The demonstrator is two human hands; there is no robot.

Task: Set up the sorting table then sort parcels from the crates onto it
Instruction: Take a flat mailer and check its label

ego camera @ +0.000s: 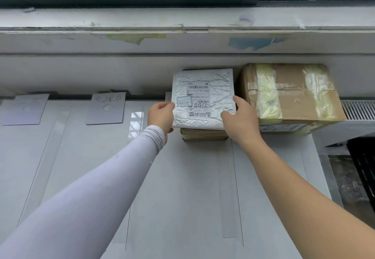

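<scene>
Sorting step. Grey sorting table set up, handwritten grey card labels along far edge. Left hand and right hand both pinch the white bubble mailer, seating it on a small brown box, far right. Next: let go squarely. No crates visible; tape-wrapped cardboard box just right.

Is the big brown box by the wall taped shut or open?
Shut. The brown box has its top flaps closed flat, with tape strips running across them.
</scene>
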